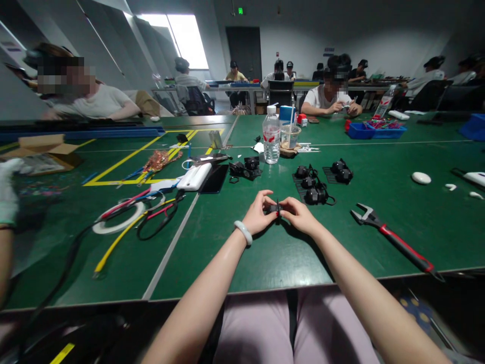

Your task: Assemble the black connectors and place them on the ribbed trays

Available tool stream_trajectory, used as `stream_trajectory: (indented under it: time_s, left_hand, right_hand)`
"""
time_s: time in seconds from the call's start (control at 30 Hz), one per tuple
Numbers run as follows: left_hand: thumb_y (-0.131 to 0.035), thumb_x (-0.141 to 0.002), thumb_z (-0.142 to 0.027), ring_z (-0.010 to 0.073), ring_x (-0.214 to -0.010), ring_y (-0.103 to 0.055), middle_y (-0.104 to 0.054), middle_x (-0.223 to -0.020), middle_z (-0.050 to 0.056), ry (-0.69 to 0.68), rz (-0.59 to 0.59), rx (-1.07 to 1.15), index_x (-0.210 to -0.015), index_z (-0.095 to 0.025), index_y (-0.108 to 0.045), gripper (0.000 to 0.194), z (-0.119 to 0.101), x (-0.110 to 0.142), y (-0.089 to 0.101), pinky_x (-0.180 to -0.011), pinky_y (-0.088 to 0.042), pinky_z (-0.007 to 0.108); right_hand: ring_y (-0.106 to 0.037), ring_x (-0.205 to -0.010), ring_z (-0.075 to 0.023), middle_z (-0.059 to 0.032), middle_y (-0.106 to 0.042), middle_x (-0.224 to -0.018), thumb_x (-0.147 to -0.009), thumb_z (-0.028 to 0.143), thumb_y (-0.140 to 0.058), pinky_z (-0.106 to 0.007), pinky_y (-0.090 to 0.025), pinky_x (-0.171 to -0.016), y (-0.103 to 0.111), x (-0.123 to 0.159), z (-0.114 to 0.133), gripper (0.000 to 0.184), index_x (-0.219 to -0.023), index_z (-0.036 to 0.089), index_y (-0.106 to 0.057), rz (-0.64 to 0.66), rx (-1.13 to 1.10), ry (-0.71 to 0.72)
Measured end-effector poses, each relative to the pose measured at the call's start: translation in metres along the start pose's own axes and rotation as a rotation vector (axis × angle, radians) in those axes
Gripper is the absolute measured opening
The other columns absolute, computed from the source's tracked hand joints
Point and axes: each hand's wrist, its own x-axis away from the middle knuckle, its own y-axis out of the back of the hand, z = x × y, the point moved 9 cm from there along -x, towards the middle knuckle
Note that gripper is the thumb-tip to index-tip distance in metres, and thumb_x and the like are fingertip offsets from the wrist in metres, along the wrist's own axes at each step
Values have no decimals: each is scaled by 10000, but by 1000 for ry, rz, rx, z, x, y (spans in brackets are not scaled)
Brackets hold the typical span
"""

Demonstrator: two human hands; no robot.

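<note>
Black and small, the part (pixel 278 208) sits between the two hands, above the near middle of the worktop (pixel 227 263). Fingers and thumb of the left hand (pixel 260 212) are drawn together on its left side; the right hand (pixel 298 215) pinches it from the right, fingertips almost meeting those opposite. Much of it is hidden by the fingers, but a thin upright edge shows between them. It looks light and stiff, probably plastic, and should not slip much in dry fingers. Any thin edge could be the fragile bit, so the thicker body on the left seems the better hold, with a gentle pinch at the edge.

Just beyond the right hand lies a group of black pieces (pixel 312 187) with loops and a grid-like base, closest to crowding the knuckles; a smaller black cluster (pixel 341 173) lies farther right. Far to the left is another black pile (pixel 246 167). A clear plastic bottle (pixel 271 137) stands beyond the hands, beside a cup (pixel 291 135), and could obstruct a far reach. At right, an adjustable wrench (pixel 397 242) lies slantwise near the right forearm. To the left are a dark phone (pixel 214 180) and tangled cables (pixel 121 240).
</note>
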Motion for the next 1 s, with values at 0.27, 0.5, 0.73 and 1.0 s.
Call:
stream_trajectory:
  time_s: [0.27,0.5,0.73,1.0]
  left_hand:
    - [-579,-641,-129,120,-784,-513,-524,-816,10,5,-6,6,-1098,-188,-339,519,0,0,1,-764,-404,294]
    - [-572,-644,-130,114,-765,-512,-524,-810,9,-16,-28,14,-1087,-187,-349,499,-2,3,4,-754,-407,289]
    - [-574,-637,-120,117,-761,-508,-524,-803,8,-21,-40,17,-1079,-186,-357,497,-2,5,5,-755,-407,294]
    - [-573,-636,-124,115,-757,-505,-518,-796,4,-20,-48,15,-1076,-184,-359,492,-3,5,4,-749,-408,291]
  right_hand:
    - [-449,-786,-144,-24,-479,-825,-776,224,-417,-275,-369,-716,-5,1,10,136,-891,182,-476,15,150,31]
    - [-419,-869,-180,-75,-462,-922,-819,234,-321,-328,-351,-780,-14,4,16,199,-972,174,-435,22,272,72]
    - [-414,-805,-190,-82,-481,-880,-844,279,-257,-339,-347,-731,-17,6,16,257,-966,172,-456,-23,420,74]
    - [-419,-759,-179,-71,-491,-819,-862,271,-214,-334,-334,-722,-17,7,20,286,-896,171,-480,-58,466,90]
